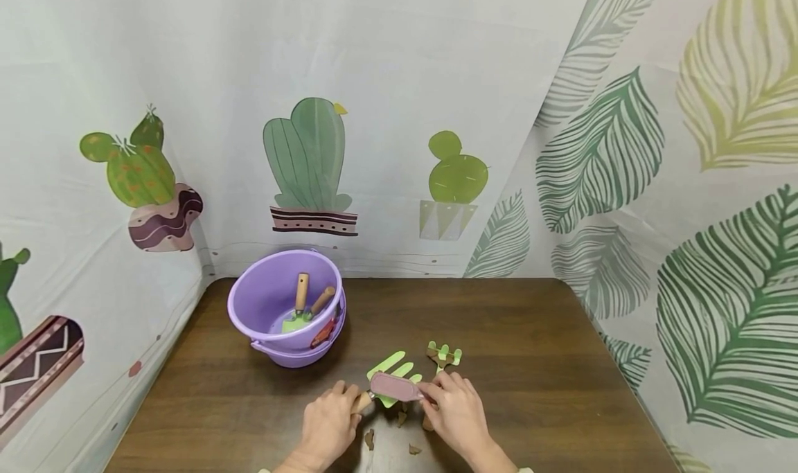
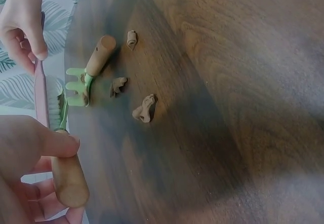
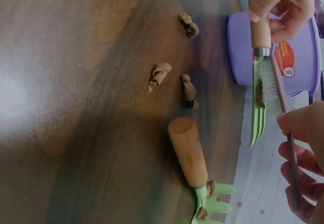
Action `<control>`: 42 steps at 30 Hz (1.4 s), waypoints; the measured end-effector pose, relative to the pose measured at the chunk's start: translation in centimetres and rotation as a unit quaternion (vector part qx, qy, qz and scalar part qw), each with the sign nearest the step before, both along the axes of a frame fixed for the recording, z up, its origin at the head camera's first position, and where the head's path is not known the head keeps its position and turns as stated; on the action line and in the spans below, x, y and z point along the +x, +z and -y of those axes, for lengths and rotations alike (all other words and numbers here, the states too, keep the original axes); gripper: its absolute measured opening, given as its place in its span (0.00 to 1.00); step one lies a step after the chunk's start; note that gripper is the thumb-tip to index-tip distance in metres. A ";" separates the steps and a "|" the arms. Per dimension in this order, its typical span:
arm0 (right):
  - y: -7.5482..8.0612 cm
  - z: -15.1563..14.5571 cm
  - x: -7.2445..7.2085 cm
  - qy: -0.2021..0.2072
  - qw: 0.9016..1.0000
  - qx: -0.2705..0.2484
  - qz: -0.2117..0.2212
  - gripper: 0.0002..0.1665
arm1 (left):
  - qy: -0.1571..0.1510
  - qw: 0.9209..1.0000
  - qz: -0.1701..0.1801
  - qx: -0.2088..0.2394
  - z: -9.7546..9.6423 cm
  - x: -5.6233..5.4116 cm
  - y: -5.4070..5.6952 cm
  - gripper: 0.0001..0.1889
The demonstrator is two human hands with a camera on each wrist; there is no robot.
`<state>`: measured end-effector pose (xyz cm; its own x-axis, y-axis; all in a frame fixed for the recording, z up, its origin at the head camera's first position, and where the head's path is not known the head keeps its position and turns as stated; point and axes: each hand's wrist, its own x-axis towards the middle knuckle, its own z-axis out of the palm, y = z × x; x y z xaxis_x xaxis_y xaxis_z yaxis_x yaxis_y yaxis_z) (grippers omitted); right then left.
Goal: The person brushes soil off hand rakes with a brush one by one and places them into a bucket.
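Note:
My left hand point(image 1: 329, 417) grips the wooden handle of a green garden fork point(image 2: 70, 181), whose flat tines point away to the right. In my right hand point(image 1: 458, 411) is a pink brush point(image 1: 395, 388), held by its handle. Its white bristles face the green metal, touching it in the right wrist view, where a brown clump clings by the bristles. A small three-pronged green hand rake point(image 3: 187, 150) lies on the table by my right hand, with brown bits on its prongs. Several brown clay-like pieces point(image 2: 144, 108) lie below the hands.
A purple bucket point(image 1: 262, 300) stands at the back left of the wooden table point(image 1: 524, 348). Inside it lean tools with wooden handles point(image 1: 302, 291), at least one with a green blade. A printed cloth point(image 1: 386, 78) hangs behind the table.

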<state>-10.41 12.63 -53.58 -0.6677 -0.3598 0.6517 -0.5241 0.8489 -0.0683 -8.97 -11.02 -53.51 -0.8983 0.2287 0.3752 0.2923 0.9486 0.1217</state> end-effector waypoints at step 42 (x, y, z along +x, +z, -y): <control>-0.4 -0.5 0.3 -0.008 1.000 -0.002 -0.002 0.18 | 0.013 1.000 -0.010 0.012 1.6 0.2 -0.1 0.19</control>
